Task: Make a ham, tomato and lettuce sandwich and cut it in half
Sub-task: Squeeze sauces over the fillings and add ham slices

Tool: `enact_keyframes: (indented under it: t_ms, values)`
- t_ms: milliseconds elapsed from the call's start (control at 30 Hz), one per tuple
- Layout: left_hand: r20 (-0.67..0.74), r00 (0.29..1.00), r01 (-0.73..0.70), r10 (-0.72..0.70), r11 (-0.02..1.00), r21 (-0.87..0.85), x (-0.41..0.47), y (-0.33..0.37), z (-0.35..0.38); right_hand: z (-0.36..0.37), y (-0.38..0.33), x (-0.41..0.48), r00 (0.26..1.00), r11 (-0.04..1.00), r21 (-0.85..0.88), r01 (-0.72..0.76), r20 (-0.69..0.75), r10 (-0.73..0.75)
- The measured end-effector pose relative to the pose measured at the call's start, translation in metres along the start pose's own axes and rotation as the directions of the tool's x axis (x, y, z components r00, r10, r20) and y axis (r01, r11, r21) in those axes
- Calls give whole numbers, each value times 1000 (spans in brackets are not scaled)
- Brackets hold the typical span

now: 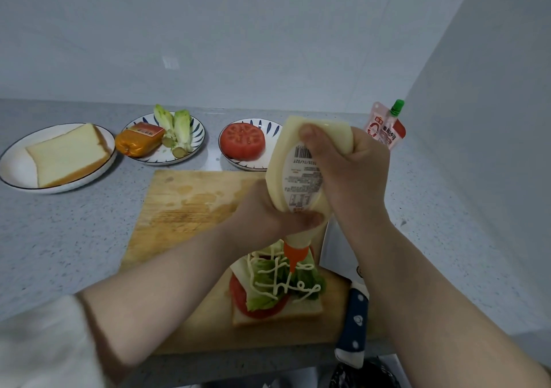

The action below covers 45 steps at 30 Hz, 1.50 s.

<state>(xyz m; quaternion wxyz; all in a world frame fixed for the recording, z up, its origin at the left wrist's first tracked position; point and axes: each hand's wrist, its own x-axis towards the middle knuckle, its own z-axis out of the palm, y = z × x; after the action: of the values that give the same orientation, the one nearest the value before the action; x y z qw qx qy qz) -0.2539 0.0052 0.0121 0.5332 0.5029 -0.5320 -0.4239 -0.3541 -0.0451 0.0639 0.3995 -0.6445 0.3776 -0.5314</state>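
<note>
Cream bottle (301, 175): upside down, long axis near upright, flat sealed end up and tipped away from the person.
Nozzle (293, 256): orange, pointing straight down, right under the lower grip, its tip at the white sauce squiggles.
Left hand (268, 217): fingers wrapped round the bottle's shoulder, just above the nozzle.
Right hand (348, 166): clamped round the upper body, thumb pressed on the front.
Sandwich (277, 292): open-faced, directly below the grip on the board (185, 208); bread, tomato, lettuce, sauce on top.
Writing: the bottle's back label is inverted, with a barcode and a stamp that seems to read 2026/04/02; the smaller print is illegible.
Pouch (386, 128): just behind the right hand, green cap, red Chinese characters too small to read.
Knife (353, 328): below and right of the grip, blue handle nearest the person.
</note>
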Motion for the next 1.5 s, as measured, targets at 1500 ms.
enact_keyframes:
  t_ms: [1500]
  values:
    - [105, 994, -19, 17, 1000, 23, -5, 8, 29, -34, 2, -14, 998, 996, -82, 25, -59, -30]
